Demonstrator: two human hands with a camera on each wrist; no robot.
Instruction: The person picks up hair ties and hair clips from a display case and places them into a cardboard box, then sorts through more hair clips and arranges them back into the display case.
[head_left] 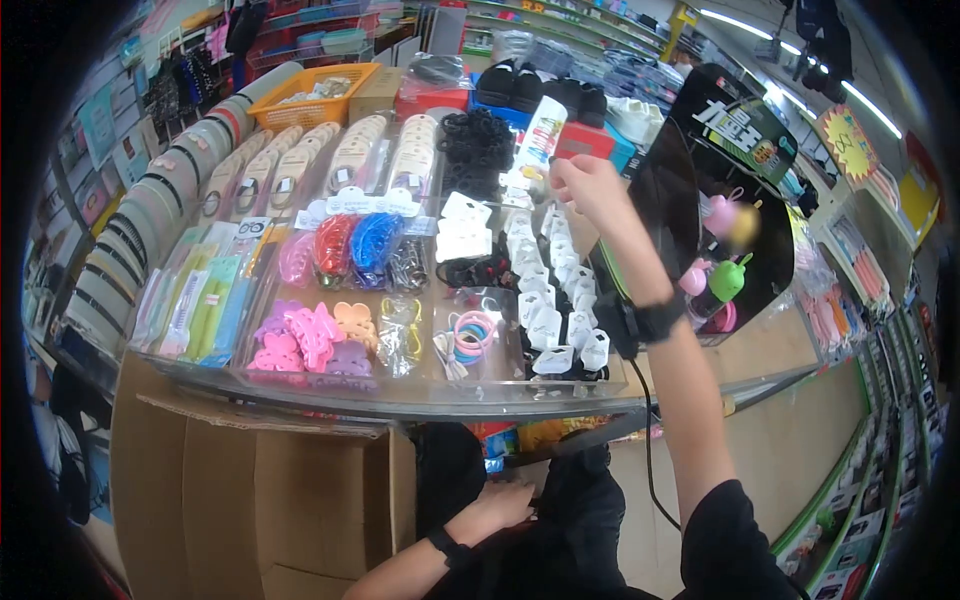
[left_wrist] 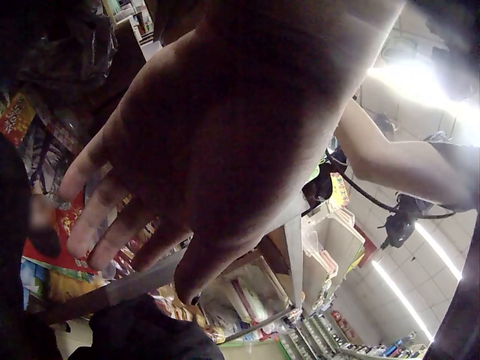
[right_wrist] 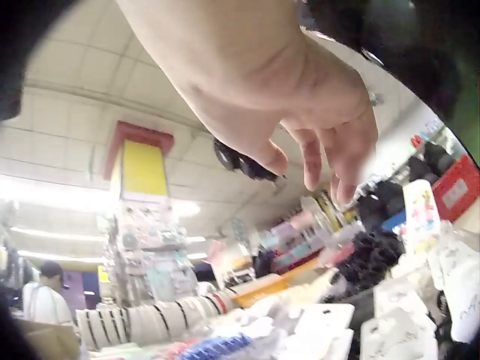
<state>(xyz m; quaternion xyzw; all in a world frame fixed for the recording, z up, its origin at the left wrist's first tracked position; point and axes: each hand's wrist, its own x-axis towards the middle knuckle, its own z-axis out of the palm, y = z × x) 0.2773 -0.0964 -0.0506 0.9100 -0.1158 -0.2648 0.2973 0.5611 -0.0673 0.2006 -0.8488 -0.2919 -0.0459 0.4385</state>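
My right hand reaches over the far right of the display, its fingers bent loosely downward with nothing between them in the right wrist view. Nearest to it are a tall white card with coloured pictures and rows of white-carded hair accessories. Black scrunchie-like bands lie to the left of that card. Low over my lap is my left hand; its fingers are extended and hold nothing in the left wrist view.
Claw clips in red and blue, pink clips and ring hair ties fill the clear trays. Headbands line the left side. A cardboard box stands below the front edge. A black display stand rises on the right, a cable hanging below.
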